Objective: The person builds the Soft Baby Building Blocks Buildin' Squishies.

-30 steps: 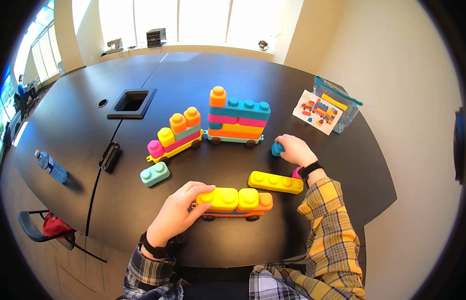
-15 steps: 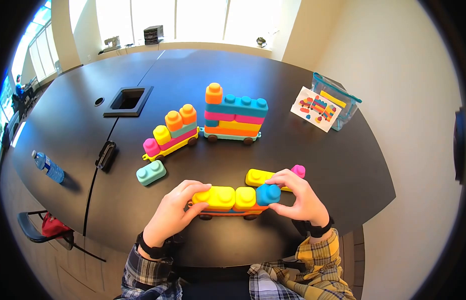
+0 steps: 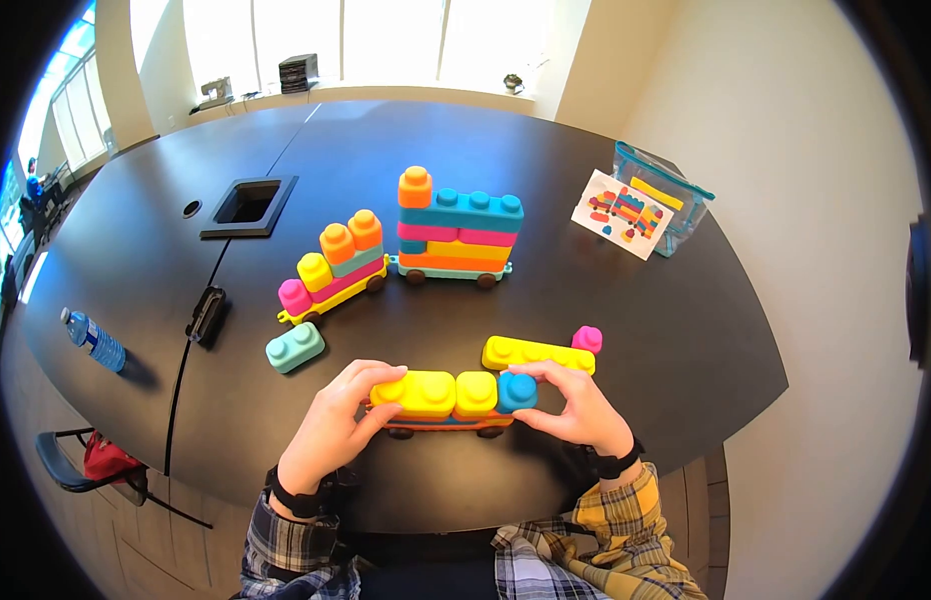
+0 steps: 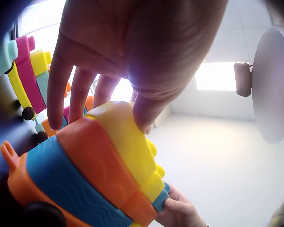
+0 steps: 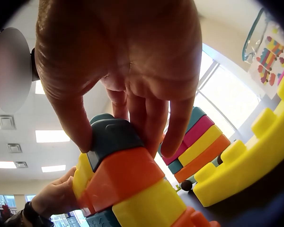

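Note:
A wheeled block car stands near the table's front edge. On top it carries a long yellow block (image 3: 414,393), a small yellow block (image 3: 476,394) and, at its right end, a blue block (image 3: 517,392). My left hand (image 3: 338,416) grips the car's left end, thumb and fingers about the long yellow block. My right hand (image 3: 582,408) pinches the blue block, which rests on an orange block (image 5: 125,177) in the right wrist view. The left wrist view shows the car's orange base (image 4: 26,189) with its hitch loop.
Beyond stand a low yellow-based car (image 3: 346,288) and a taller car (image 3: 456,250), joined. Loose are a mint block (image 3: 296,348), a long yellow block (image 3: 538,354) and a pink block (image 3: 588,339). A picture card (image 3: 622,215) leans on a clear bag; a bottle (image 3: 94,341) lies left.
My right hand has brought the blue block from the table's right side onto the car's right end. My left hand has kept its grip on the car.

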Action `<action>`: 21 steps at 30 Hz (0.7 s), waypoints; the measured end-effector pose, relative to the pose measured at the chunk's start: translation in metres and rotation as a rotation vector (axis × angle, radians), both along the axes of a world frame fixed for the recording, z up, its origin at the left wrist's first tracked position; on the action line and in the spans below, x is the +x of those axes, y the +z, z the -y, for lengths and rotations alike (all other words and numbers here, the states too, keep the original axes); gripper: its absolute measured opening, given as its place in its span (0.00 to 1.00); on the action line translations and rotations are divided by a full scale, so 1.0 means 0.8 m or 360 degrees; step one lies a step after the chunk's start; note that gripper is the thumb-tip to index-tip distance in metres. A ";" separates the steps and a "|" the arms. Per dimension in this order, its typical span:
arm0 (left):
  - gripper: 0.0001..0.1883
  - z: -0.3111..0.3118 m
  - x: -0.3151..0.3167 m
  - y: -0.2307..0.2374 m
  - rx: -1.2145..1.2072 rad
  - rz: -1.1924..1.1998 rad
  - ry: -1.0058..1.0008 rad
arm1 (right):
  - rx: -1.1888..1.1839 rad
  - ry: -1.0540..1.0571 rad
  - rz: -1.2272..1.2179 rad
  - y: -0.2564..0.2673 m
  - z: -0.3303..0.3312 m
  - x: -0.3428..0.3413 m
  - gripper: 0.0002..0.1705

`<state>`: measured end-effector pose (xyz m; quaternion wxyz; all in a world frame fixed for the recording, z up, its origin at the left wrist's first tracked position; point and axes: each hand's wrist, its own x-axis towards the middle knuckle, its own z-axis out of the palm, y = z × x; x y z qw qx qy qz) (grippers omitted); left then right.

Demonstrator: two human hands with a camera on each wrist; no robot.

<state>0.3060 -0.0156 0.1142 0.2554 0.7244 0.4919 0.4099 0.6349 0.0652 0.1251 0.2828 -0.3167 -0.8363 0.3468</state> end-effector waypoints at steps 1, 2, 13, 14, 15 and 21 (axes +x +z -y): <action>0.22 0.000 0.000 0.000 0.0000 0.0000 -0.0004 | 0.0005 -0.0001 0.0002 0.000 0.000 0.000 0.32; 0.22 0.000 0.000 0.001 -0.0005 0.0012 -0.0003 | 0.0005 -0.0003 0.0002 -0.001 0.000 0.000 0.32; 0.21 -0.001 -0.002 -0.002 -0.0013 0.0022 -0.0018 | -0.0063 0.0069 0.0006 -0.002 -0.007 0.001 0.34; 0.21 -0.001 -0.002 0.000 -0.0029 0.0017 -0.0013 | -0.0062 0.0069 0.0006 -0.003 -0.006 0.001 0.34; 0.21 0.000 -0.001 0.001 -0.0045 0.0012 -0.0008 | -0.0097 0.0062 -0.0021 -0.006 -0.005 0.001 0.34; 0.21 -0.001 -0.001 -0.003 -0.0027 0.0007 -0.0010 | 0.0064 -0.0148 0.0099 0.001 -0.018 0.029 0.34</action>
